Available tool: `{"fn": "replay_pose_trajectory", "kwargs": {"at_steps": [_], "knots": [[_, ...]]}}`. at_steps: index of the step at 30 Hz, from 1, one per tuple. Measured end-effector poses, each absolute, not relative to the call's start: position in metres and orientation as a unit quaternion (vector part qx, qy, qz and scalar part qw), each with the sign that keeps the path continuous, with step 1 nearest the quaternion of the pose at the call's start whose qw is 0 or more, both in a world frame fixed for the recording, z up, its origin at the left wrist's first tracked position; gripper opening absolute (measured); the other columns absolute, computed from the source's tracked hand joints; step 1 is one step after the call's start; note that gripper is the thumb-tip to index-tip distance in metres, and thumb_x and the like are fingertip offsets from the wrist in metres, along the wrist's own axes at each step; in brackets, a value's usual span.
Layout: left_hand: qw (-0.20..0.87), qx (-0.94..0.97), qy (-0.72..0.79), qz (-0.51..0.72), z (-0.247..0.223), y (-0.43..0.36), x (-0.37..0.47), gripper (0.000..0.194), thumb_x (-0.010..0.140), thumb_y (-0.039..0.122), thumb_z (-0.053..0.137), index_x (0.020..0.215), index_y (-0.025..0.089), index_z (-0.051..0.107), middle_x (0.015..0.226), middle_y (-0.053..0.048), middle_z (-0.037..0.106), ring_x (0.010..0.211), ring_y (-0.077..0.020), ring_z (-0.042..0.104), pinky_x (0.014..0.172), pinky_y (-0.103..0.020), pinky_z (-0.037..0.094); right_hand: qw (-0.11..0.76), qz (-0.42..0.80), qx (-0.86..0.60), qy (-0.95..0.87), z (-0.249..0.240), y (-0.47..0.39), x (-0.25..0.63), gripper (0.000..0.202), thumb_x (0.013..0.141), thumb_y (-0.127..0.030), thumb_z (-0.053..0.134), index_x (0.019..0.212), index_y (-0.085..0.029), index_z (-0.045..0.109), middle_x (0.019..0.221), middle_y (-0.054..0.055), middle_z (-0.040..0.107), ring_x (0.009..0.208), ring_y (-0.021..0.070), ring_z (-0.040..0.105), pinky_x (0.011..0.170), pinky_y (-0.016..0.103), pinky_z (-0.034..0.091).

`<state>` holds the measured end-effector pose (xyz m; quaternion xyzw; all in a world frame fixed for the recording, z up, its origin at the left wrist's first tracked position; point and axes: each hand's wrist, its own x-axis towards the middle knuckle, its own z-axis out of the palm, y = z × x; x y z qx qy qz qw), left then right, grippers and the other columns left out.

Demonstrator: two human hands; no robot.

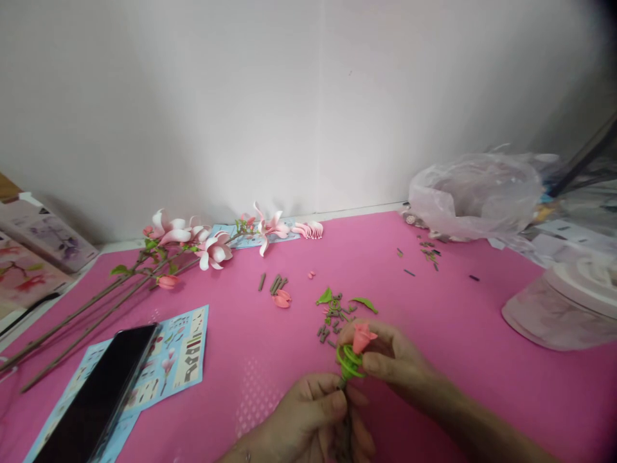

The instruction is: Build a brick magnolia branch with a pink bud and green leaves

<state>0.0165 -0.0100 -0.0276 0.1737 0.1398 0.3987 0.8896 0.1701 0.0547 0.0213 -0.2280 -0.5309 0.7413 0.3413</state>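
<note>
My left hand (318, 415) is closed around a brown stem (343, 427) at the bottom centre. Curled green leaf pieces (349, 362) top the stem. Just above them, a coral flower bud (362, 337) sits between the thumb and fingers of my right hand (393, 357). Whether the bud touches the green pieces is hard to tell. Behind my hands lie small brown and green parts (332, 315), with a loose green leaf (365, 303) beside them. Coral petals (281, 298) and short brown rods (276, 283) are further left.
Assembled pink-white blossoms (214, 249) on long stems lie at the left. A black phone (103, 389) rests on a printed instruction sheet (189, 357). A plastic bag (475, 193) and a lidded tub (562, 305) stand at the right of the pink mat (434, 308).
</note>
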Motion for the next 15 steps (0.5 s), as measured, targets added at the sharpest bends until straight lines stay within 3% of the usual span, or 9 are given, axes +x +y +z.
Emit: {"fn": "replay_pose_trajectory", "kwargs": {"at_steps": [5,9,15], "knots": [[0.884,0.162,0.122,0.422,-0.032,-0.01,0.019,0.023,0.082,0.032,0.063,0.093,0.012,0.064,0.064,-0.01,0.075,0.051,-0.0165,0.07,0.046,-0.019,0.053,0.31,0.767,-0.207,-0.522,0.017,0.056,0.173,0.029,0.074,-0.035,0.073,0.094,-0.019,0.062,0.078,0.0,0.056,0.066,0.0115,0.053,0.064,0.026,0.043],[0.879,0.161,0.127,0.431,-0.035,-0.008,0.02,0.022,0.087,0.033,0.056,0.09,0.013,0.062,0.06,-0.009,0.074,0.043,-0.0149,0.067,0.037,-0.014,0.047,0.322,0.723,-0.216,-0.572,0.019,0.056,0.174,0.022,0.071,-0.031,0.076,0.087,-0.019,0.066,0.078,0.0,0.057,0.07,0.0119,0.054,0.062,0.023,0.044],[0.873,0.191,0.149,0.423,-0.04,-0.005,0.018,0.024,0.078,0.032,0.067,0.084,0.01,0.064,0.062,-0.009,0.074,0.04,-0.0137,0.065,0.035,-0.014,0.048,0.349,0.67,-0.211,-0.62,0.02,0.054,0.174,0.029,0.065,-0.033,0.08,0.087,-0.019,0.068,0.082,0.002,0.058,0.079,0.0151,0.055,0.064,0.024,0.044]]}}
